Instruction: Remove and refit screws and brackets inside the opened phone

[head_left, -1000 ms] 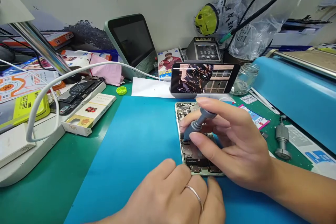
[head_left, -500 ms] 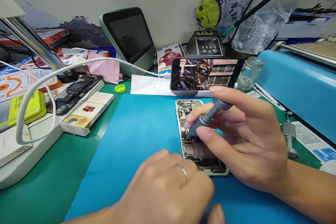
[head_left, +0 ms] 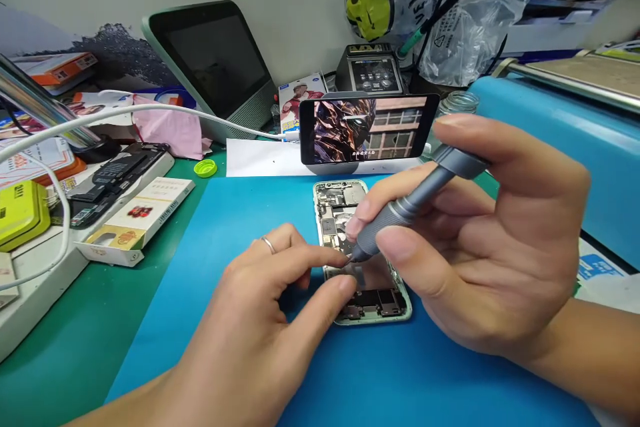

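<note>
My right hand (head_left: pixel 490 233) grips a grey precision screwdriver (head_left: pixel 395 217), tilted, with a finger on its end cap and its tip pointing down and left over the phone. The opened phone (head_left: pixel 333 210) lies on the blue mat (head_left: pixel 240 227), its circuit board and inner parts exposed. My left hand (head_left: pixel 270 300), with a ring on one finger, reaches over the phone's left edge. Its index fingertip is at the screwdriver's tip; the thumb is held apart below. Whether a small screw sits at the tip is too small to tell.
Behind the mat stands a phone (head_left: pixel 370 130) playing a video, with a white cable (head_left: pixel 200 110) attached. To the left are a small cardboard box (head_left: pixel 143 213), a green cap (head_left: pixel 205 168) and phone parts (head_left: pixel 113 180). A blue machine (head_left: pixel 550 140) stands at right.
My left hand has turned from a curled posture and brought its index finger to the screwdriver tip. The right hand has raised the screwdriver slightly and tilted it more. The view has shifted right.
</note>
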The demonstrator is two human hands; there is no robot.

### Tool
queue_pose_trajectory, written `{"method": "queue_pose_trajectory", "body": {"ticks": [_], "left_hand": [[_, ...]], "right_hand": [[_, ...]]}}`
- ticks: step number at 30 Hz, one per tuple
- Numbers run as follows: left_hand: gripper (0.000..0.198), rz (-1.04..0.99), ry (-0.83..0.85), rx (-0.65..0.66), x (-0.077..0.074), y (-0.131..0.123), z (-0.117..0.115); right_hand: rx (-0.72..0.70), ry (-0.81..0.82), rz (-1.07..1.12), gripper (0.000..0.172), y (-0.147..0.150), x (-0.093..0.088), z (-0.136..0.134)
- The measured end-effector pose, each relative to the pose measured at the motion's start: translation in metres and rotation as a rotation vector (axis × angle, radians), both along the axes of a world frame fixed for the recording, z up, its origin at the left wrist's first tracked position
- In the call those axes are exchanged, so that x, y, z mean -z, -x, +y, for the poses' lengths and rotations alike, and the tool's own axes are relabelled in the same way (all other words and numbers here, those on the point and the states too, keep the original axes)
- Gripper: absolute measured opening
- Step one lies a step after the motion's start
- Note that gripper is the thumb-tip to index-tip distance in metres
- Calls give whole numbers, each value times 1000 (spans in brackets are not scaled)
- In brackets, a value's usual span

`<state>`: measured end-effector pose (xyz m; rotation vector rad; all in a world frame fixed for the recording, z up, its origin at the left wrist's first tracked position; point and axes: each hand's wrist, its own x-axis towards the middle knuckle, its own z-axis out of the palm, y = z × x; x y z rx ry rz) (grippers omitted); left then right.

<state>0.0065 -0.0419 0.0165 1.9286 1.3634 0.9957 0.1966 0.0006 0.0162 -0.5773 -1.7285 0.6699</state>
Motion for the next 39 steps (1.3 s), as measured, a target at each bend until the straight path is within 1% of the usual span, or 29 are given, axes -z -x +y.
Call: {"method": "queue_pose_trajectory", "body": {"ticks": [4,8,13,18,20,23,25,27,30,33,36,39], "left_hand": [[12,2,16,7,-3,0,2],[17,-5,46,1,-4,0,2],[15,-17,44,-9,-2,1,-1],[15,-39,93,-15,-5,0,2],[16,-77,153,-55,-8,1,4],[25,-140,238,-169,-12,2,6],[30,-161,255,-223,-13,2,7],[28,-160,256,-238,-12,3,7],[23,-140,238,-230,-10,5,13],[17,-67,166,-213,-12,12,24],[13,79,17,-225,-20,23,34],[10,193,-102,-222,-29,37,36]], "right_hand": [[-25,-12,-34,61,0,-1,0],[-33,-12,-20,61,-1,-1,1],[9,5,-73,56,-2,-3,-1],[30,17,-64,57,0,-4,-1],[57,14,-50,56,1,-3,0],[87,24,5,51,1,-1,2],[89,47,35,49,1,1,4],[80,66,26,52,0,3,6],[34,69,5,53,1,5,8],[-2,63,8,53,2,4,11],[5,51,1,53,4,2,12],[6,44,-16,53,3,1,13]]}}
